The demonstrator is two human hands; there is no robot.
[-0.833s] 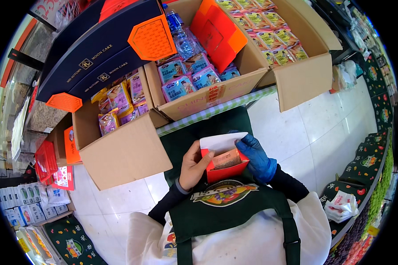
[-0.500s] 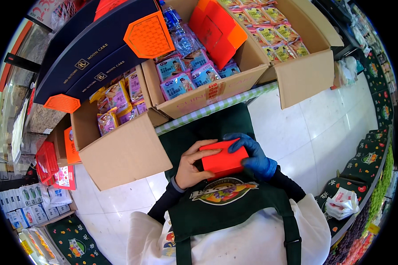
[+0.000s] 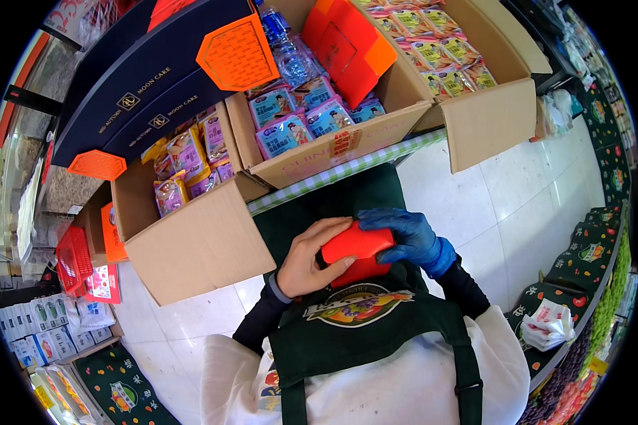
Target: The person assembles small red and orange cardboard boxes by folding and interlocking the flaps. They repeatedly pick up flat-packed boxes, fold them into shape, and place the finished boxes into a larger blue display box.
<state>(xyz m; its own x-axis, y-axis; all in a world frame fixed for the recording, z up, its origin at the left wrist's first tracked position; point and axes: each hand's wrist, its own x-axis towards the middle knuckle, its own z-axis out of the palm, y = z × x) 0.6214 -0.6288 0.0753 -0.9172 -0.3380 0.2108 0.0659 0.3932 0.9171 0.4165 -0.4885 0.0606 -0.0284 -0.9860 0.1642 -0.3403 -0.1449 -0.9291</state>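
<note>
A small red box (image 3: 358, 246) is held close in front of my apron, gripped from both sides. My left hand (image 3: 308, 261), bare with a dark band at the wrist, lies along its left side, thumb on the near edge. My right hand (image 3: 412, 243), in a blue glove, wraps its right side and far edge. The box is tilted, with its top and near faces showing. Ahead stands an open cardboard box (image 3: 283, 172) of blue-and-pink wrapped packets (image 3: 283, 136), a water bottle (image 3: 275, 27) and a flattened red-orange carton (image 3: 344, 49).
To the left, an open carton (image 3: 198, 248) holds purple-yellow packets (image 3: 188, 152) beside dark blue gift boxes (image 3: 138, 95). At the right, another carton (image 3: 493, 124) holds yellow packets (image 3: 432, 53). A red basket (image 3: 74, 258) sits far left; white bags (image 3: 548, 326) lie on the right-hand shelf.
The red box has been tipped in my hands, so its near face now shows. My left thumb has moved onto its near edge, and my right fingers have shifted to its far side.
</note>
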